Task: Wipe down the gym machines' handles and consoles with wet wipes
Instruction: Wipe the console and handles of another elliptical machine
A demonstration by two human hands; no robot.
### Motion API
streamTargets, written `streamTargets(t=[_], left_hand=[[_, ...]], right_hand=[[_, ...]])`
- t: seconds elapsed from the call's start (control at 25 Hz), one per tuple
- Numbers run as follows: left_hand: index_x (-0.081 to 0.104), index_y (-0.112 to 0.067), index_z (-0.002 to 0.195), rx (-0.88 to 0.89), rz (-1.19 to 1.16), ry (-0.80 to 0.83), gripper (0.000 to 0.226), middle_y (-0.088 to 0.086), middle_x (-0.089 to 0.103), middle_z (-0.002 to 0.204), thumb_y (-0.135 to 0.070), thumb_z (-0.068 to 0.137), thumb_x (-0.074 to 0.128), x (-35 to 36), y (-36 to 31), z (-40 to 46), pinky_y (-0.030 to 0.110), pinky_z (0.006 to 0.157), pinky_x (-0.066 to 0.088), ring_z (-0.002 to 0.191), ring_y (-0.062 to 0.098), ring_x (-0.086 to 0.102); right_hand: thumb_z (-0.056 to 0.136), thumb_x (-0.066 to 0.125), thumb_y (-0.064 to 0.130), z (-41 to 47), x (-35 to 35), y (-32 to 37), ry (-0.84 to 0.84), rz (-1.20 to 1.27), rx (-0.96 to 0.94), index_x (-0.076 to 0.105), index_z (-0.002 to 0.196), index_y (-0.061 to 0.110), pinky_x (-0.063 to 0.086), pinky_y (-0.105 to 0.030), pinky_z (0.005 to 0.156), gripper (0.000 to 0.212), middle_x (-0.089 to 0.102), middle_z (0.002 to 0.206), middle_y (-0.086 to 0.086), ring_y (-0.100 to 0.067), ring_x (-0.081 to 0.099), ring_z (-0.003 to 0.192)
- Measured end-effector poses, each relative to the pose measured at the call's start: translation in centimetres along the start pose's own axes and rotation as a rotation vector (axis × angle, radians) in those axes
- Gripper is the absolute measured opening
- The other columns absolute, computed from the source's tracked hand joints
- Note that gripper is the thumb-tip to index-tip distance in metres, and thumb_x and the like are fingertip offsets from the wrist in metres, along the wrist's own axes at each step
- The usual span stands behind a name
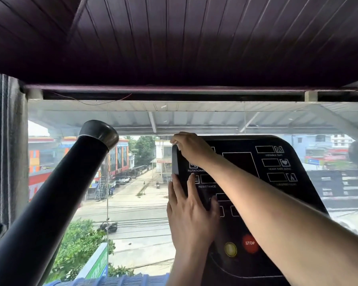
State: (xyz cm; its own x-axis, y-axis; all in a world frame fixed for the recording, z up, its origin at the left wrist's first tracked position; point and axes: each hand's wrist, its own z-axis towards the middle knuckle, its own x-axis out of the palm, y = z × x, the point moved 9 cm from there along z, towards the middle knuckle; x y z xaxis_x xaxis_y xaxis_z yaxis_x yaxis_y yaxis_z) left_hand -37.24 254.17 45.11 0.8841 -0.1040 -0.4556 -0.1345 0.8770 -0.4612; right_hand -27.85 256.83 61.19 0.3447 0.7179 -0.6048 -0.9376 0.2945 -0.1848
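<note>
The console (246,182), right of centre, is worked at its far-left corner, where something small and pale, perhaps a wipe, is pinched by the right hand (191,146), the left hand (191,211) lies spread flat on its left edge, and the black handle (56,199) at left is judged still to be wiped.

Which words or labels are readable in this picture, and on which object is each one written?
"STOP": red button on the console.
"RESISTANCE": console, left side.
"ROTATIONAL": console, cut off by the right hand.
"DISTANCE" and "HEART RATE": console, right side; units in brackets blurred.
Lowest right label: blurred.
Green sign outside: unreadable.
</note>
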Motion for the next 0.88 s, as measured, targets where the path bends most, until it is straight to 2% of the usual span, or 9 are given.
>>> streamTargets(t=[0.12, 0.24, 0.32, 0.4, 0.52, 0.6, 0.72, 0.8, 0.88], left_hand=[[0.023, -0.033, 0.159, -0.006, 0.006, 0.008, 0.081, 0.011, 0.004, 0.174, -0.068, 0.088, 0.033, 0.0, -0.1, 0.0, 0.049, 0.121, 0.034, 0.159, 0.032, 0.008], [0.028, -0.032, 0.158, -0.001, 0.019, 0.003, 0.08, 0.013, 0.006, 0.173, -0.068, 0.087, 0.032, -0.2, -0.2, -0.2, 0.05, 0.119, 0.037, 0.159, 0.034, 0.011], [0.026, -0.032, 0.158, -0.005, 0.018, 0.023, 0.077, 0.012, 0.003, 0.173, -0.066, 0.09, 0.038, -0.2, -0.2, -0.2, 0.05, 0.12, 0.035, 0.159, 0.033, 0.009], [0.021, -0.033, 0.159, -0.012, 0.024, 0.05, 0.074, 0.01, -0.002, 0.174, -0.065, 0.095, 0.043, 0.0, -0.2, -0.1, 0.048, 0.123, 0.031, 0.16, 0.03, 0.004], [0.018, -0.033, 0.158, -0.01, 0.029, 0.051, 0.075, 0.01, -0.005, 0.173, -0.065, 0.096, 0.045, 0.0, -0.3, -0.2, 0.048, 0.125, 0.028, 0.16, 0.03, 0.0], [0.018, -0.032, 0.159, -0.006, 0.03, 0.045, 0.077, 0.012, -0.004, 0.173, -0.066, 0.094, 0.045, 0.1, -0.4, -0.3, 0.048, 0.125, 0.027, 0.16, 0.031, 0.0], [0.02, -0.033, 0.16, -0.008, 0.016, 0.027, 0.079, 0.013, -0.002, 0.174, -0.066, 0.093, 0.047, -0.2, -0.5, -0.3, 0.047, 0.126, 0.024, 0.16, 0.032, 0.001], [0.014, -0.036, 0.163, -0.004, 0.019, 0.049, 0.081, 0.013, -0.008, 0.174, -0.066, 0.095, 0.047, -0.1, -0.5, -0.3, 0.047, 0.127, 0.02, 0.161, 0.031, -0.003], [0.005, -0.039, 0.164, -0.007, 0.039, 0.08, 0.083, 0.012, -0.016, 0.172, -0.067, 0.096, 0.044, 0.0, -0.5, -0.3, 0.046, 0.127, 0.015, 0.16, 0.031, -0.009]], right_hand=[[0.106, 0.046, 0.009, -0.1, 0.3, -0.9, 0.041, 0.045, 0.106, 0.066, 0.127, 0.007, 0.051, -0.035, 0.097, 0.029, 0.07, 0.128, -0.01, -0.026, 0.065, 0.117], [0.108, 0.043, 0.018, 0.0, 0.1, -1.3, 0.082, 0.028, 0.134, 0.066, 0.126, 0.008, 0.051, -0.035, 0.097, 0.031, 0.07, 0.129, -0.009, -0.027, 0.064, 0.118], [0.107, 0.044, 0.014, -0.3, -0.3, -2.3, 0.034, 0.03, 0.185, 0.068, 0.121, 0.006, 0.054, -0.037, 0.092, 0.029, 0.073, 0.12, -0.012, -0.029, 0.068, 0.109], [0.104, 0.045, 0.006, -0.7, -1.0, -4.0, -0.004, 0.028, 0.254, 0.07, 0.116, 0.004, 0.057, -0.044, 0.091, 0.027, 0.074, 0.114, -0.013, -0.03, 0.07, 0.104], [0.102, 0.048, 0.002, -1.0, -1.9, -5.5, 0.02, -0.008, 0.318, 0.07, 0.121, 0.006, 0.055, -0.045, 0.096, 0.03, 0.073, 0.12, -0.013, -0.03, 0.069, 0.11], [0.104, 0.046, 0.006, -1.5, -1.8, -4.8, 0.054, -0.01, 0.278, 0.068, 0.122, 0.007, 0.055, -0.047, 0.096, 0.029, 0.073, 0.119, -0.013, -0.031, 0.068, 0.109], [0.108, 0.044, 0.012, -2.9, -2.1, -3.6, 0.025, 0.031, 0.192, 0.063, 0.134, 0.01, 0.051, -0.038, 0.103, 0.033, 0.068, 0.133, -0.007, -0.023, 0.065, 0.12], [0.106, 0.045, 0.009, -3.1, -2.9, -4.9, -0.055, -0.014, 0.227, 0.067, 0.128, 0.01, 0.054, -0.04, 0.098, 0.031, 0.071, 0.128, -0.006, -0.025, 0.067, 0.116], [0.104, 0.046, 0.005, -2.7, -3.0, -6.2, -0.048, -0.052, 0.312, 0.069, 0.122, 0.009, 0.056, -0.043, 0.093, 0.03, 0.073, 0.122, -0.009, -0.029, 0.068, 0.112]])
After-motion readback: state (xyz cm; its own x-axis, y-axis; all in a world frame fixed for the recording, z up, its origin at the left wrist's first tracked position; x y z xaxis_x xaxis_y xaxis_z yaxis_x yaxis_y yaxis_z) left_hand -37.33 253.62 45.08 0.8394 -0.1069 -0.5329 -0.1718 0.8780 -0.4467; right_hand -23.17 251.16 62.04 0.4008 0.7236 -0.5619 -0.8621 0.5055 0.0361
